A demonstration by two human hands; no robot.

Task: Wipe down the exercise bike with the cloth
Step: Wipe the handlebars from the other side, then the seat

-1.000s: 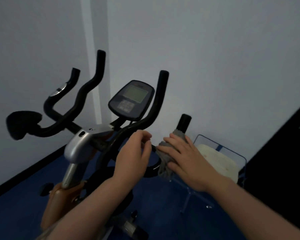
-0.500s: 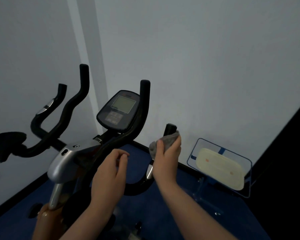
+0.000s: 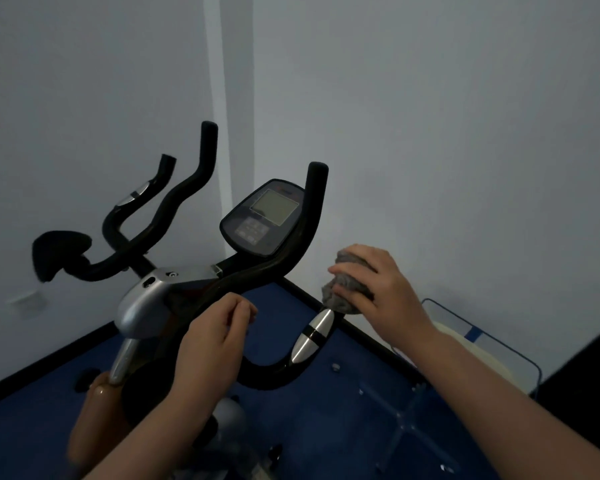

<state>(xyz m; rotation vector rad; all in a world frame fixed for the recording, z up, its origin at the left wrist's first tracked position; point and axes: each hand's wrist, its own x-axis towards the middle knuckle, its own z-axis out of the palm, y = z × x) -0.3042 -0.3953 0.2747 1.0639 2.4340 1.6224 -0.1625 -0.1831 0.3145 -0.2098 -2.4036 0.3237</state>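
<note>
- Centrally, the right hand [image 3: 378, 289] wraps its curled fingers over the grey cloth [image 3: 343, 292], bunching it around the upper end of the near handlebar grip, just above the silver pulse sensor [image 3: 313, 336].
- Left hand [image 3: 210, 344]: fingers loosely curled with thumb and fingertips close together, in front of the black handlebar [image 3: 264, 268]; whether it touches the bar cannot be told, and it holds nothing visible.
- The two hands are apart, one on each side of the U-shaped bend of the bar.
- Exercise bike [image 3: 146, 306]: stands on the blue floor near the room corner, its console [image 3: 262, 220] between the upright bar ends and a silver housing below.
- Handling, as a judgement: the cloth is soft and light and conforms to the round tube, so it is best gripped as a wad in the palm; the bar is stiff and smooth, likely slippery under cloth, and the bike looks heavy enough to stay put under rubbing.
- Compared with half a second before: the cloth-bearing hand now covers the grip tip from above instead of clasping it from the side, and the sensor below it is more exposed; the left hand keeps much the same curled pose.
- Beyond the hands, a blue-framed rack [image 3: 499, 344] holding a pale object stands by the wall at right.
</note>
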